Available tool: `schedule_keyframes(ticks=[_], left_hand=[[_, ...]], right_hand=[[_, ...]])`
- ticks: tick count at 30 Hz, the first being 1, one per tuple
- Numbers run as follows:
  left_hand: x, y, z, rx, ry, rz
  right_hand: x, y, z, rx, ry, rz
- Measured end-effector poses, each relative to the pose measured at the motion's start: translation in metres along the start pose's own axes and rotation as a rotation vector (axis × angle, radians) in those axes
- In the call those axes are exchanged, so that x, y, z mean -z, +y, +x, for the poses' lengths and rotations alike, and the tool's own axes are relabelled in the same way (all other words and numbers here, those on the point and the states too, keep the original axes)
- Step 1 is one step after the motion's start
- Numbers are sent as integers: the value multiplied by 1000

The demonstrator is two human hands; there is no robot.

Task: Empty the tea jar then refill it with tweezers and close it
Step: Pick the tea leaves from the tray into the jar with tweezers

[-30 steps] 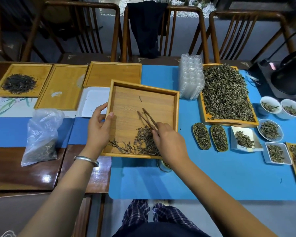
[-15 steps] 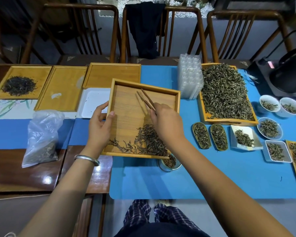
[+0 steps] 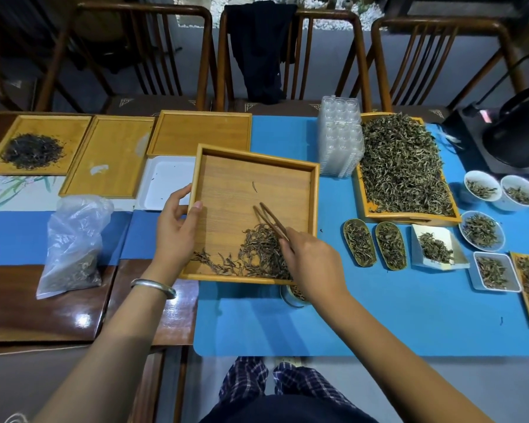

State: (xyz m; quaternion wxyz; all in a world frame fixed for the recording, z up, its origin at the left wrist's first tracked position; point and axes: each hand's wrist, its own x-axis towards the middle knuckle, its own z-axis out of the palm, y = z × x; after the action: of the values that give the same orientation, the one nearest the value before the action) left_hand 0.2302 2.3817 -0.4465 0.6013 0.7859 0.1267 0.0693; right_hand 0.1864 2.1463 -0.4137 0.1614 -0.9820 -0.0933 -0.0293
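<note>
Right hand grips tweezers over tea leaves; jar sits just beneath; left hand clasps tray edge

Tea room or tea shop, long wooden table, high-backed chairs, trays of loose tea, tasting cups

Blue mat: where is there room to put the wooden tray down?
The blue mat is bare along its near edge, right of the jar, and behind, between the empty tray and the plastic stack. Its right side is crowded with tea dishes.
</note>
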Motion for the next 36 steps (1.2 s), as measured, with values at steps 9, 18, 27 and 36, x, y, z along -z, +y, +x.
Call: schedule_keyframes(ticks=[9,18,27,36], left_hand=[[1,-4,-1,3,0,-7],[-2,-3,-1,-9,-11,-31],[-2,-1,-5,-9,-11,-35],[-1,-6,-7,27,14,-6]], right_hand=[[1,14,-50,-17,-60,88],[20,-3,19,-16,65,43],[9,-2,36,-12,17,-32],[2,11,2,18,-33,-82]])
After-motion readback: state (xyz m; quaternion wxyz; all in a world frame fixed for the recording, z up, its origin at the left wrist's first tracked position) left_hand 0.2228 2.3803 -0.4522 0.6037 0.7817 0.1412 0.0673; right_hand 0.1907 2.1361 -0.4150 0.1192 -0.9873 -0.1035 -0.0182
